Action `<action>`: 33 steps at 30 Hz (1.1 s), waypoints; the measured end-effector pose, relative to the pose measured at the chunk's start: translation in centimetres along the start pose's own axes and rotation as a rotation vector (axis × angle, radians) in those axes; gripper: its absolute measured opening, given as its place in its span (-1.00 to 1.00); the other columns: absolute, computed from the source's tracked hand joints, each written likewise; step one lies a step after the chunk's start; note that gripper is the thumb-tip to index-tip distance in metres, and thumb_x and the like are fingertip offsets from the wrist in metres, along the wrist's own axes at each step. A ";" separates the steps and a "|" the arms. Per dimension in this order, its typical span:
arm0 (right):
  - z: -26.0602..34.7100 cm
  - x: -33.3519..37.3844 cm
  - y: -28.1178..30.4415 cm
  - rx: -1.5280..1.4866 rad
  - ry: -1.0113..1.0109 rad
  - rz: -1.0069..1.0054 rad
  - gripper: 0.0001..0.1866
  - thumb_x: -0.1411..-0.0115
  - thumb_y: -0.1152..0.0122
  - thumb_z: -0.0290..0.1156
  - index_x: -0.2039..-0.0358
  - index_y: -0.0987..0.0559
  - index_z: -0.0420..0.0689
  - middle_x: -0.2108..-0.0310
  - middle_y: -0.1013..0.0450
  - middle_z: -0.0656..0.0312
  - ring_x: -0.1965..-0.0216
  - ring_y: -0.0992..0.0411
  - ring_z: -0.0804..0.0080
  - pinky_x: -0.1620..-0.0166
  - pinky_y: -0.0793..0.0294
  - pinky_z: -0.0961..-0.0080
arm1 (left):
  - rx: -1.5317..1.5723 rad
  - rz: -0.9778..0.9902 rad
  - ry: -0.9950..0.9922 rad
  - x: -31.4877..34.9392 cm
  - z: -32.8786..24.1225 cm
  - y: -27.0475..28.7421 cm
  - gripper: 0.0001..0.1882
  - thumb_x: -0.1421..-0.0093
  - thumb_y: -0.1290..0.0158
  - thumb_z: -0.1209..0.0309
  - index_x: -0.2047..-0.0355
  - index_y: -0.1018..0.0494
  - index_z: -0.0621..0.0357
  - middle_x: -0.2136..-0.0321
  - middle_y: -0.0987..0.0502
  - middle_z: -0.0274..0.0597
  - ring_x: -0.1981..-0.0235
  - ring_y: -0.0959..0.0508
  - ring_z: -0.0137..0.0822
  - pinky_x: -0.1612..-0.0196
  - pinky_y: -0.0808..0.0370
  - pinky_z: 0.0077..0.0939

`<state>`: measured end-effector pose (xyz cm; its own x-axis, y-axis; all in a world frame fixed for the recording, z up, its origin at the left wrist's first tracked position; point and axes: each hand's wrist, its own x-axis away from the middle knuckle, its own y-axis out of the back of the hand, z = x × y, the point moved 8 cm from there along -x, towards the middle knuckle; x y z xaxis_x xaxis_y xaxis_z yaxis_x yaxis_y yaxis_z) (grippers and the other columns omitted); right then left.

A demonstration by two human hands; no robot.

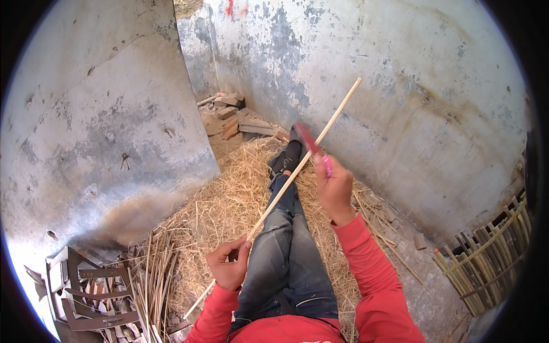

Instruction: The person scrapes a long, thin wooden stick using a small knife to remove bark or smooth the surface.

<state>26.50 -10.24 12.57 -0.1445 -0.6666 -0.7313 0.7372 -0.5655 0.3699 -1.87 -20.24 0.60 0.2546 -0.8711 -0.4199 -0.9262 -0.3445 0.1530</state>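
A long, pale, thin stick [274,201], like split bamboo, slants across my outstretched legs from lower left to upper right. My left hand [229,266] pinches it near its lower end, beside my left thigh. My right hand [335,186] is closed around a knife-like tool with a flat reddish blade [306,138], blurred by motion. Something bright pink shows at my right fingers. The blade lies against or just over the upper part of the stick; I cannot tell if it touches. My crossed feet in dark shoes [291,150] are behind it.
Straw-like shavings [223,206] cover the floor around my legs. Loose thin strips [153,268] and a dark broken frame [100,294] lie at left. Bricks [229,106] are piled in the far corner. A slatted bamboo panel [492,260] stands right. Worn walls [412,131] close in both sides.
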 end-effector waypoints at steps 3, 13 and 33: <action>1.4 0.2 0.2 -0.005 0.090 -0.044 -0.62 -0.40 -0.22 -0.15 0.47 -0.52 -0.16 0.70 -0.42 0.05 0.70 -0.46 0.08 0.62 -0.36 0.25 | 0.045 0.025 0.071 0.2 0.6 0.3 -0.87 -0.18 -0.34 0.56 0.25 -0.69 0.33 0.47 -0.67 -0.26 0.48 -0.56 -0.58 0.40 -0.43 -0.68; 0.4 0.6 0.4 0.052 0.065 0.003 -0.65 -0.38 -0.25 -0.19 0.48 -0.53 -0.14 0.73 -0.39 0.06 0.72 -0.42 0.06 0.62 -0.38 0.23 | 0.277 0.063 0.189 0.0 0.6 -0.9 -0.86 -0.23 -0.31 0.57 0.21 -0.69 0.37 0.41 -0.71 -0.20 0.40 -0.61 -0.55 0.30 -0.52 -0.66; -5.2 -2.9 1.5 -0.614 -0.319 -0.053 -0.72 -0.36 -0.34 -0.24 0.37 -0.62 -0.19 0.55 -0.32 0.56 0.50 -0.16 0.76 0.47 -0.11 0.62 | -0.089 -0.077 -0.106 1.1 0.1 1.4 -0.88 -0.11 -0.40 0.50 0.35 -0.70 0.25 0.56 -0.62 -0.28 0.57 -0.47 -0.57 0.45 -0.38 -0.66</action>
<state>31.45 -6.63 12.26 -0.3086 -0.8089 -0.5005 0.9501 -0.2870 -0.1221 -2.91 -21.63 0.22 0.2887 -0.8009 -0.5245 -0.8758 -0.4423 0.1933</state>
